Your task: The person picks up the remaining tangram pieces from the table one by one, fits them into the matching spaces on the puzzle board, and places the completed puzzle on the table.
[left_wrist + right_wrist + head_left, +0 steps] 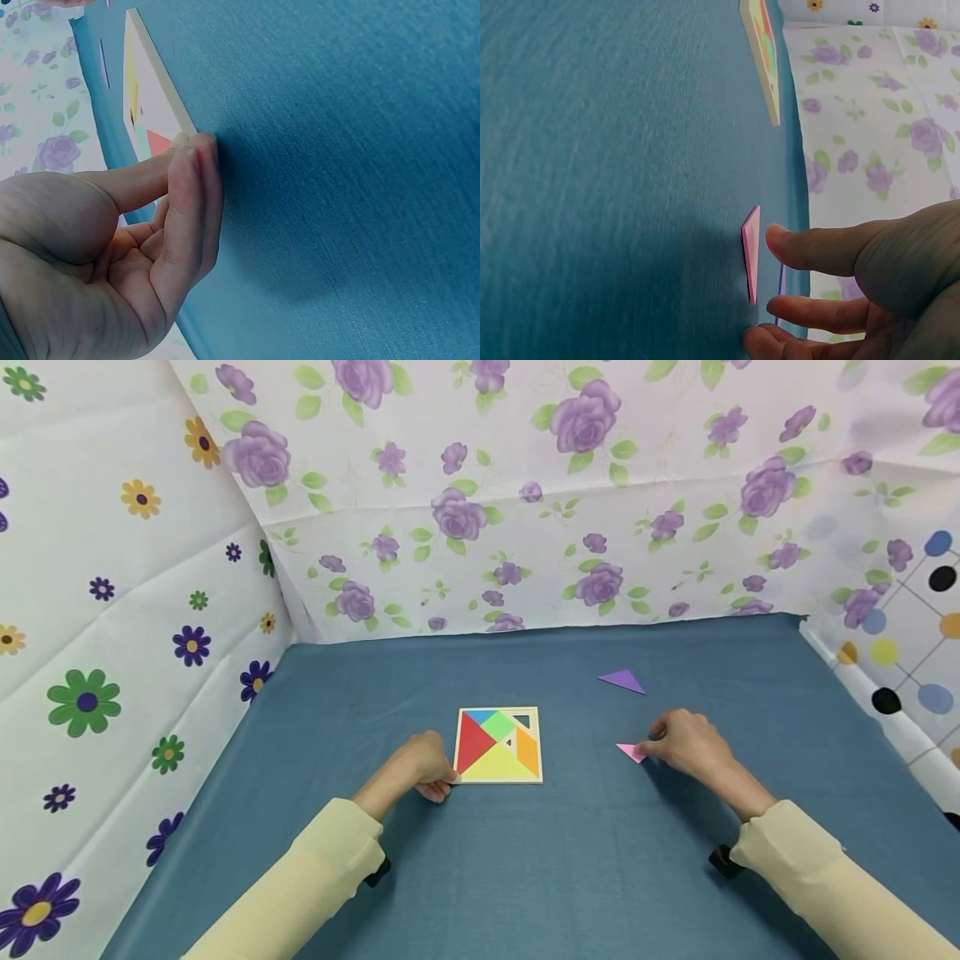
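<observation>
Left grip (pixel 427 765) snug on one corner of the tray (pixel 498 781), right grip (pixel 692 743) ajar, empty over pink triangle (pixel 751 256), blue cloth (pixel 579 752) between.

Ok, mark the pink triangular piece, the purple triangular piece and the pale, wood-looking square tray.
Pink triangular piece (pixel 752 249): right wrist view, middle of its face.
Purple triangular piece (pixel 626 680): head view, middle of its face.
Pale, wood-looking square tray (pixel 498 781): head view, near rim.

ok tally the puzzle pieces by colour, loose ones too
red piece: 1
yellow piece: 1
orange piece: 1
green piece: 1
blue piece: 1
purple piece: 1 (loose)
pink piece: 1 (loose)
total: 7
</observation>
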{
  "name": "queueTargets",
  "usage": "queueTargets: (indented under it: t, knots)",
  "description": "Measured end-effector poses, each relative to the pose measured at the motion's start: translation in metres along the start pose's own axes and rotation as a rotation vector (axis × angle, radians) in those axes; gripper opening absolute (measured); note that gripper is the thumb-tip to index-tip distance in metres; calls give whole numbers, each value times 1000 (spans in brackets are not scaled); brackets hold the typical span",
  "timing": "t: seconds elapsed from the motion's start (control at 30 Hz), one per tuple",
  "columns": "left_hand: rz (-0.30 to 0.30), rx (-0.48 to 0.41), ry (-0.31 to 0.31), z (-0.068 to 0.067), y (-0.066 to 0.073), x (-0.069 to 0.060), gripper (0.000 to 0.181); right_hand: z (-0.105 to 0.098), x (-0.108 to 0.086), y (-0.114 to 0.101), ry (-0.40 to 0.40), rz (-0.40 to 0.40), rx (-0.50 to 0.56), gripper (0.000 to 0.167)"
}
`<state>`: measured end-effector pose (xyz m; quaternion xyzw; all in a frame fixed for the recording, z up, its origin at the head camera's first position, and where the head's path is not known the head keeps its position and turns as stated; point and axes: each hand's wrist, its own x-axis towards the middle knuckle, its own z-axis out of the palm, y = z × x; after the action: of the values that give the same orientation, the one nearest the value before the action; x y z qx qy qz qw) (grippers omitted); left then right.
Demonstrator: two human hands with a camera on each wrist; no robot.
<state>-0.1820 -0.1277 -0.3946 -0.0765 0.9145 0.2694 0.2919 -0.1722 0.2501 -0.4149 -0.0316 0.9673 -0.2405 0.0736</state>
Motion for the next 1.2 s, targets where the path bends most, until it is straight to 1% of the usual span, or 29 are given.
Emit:
queueTargets:
  t: [0.2, 0.47, 1.2]
  knots:
    - [12, 2, 2, 0, -1, 0, 20, 4, 1, -2, 8, -3, -3, 51]
    - [9, -2, 0, 0, -1, 1, 20, 7, 1, -3, 3, -1, 6, 47]
    - [6, 6, 3, 0, -1, 1, 20, 12, 0, -5, 34, -48, 7, 36]
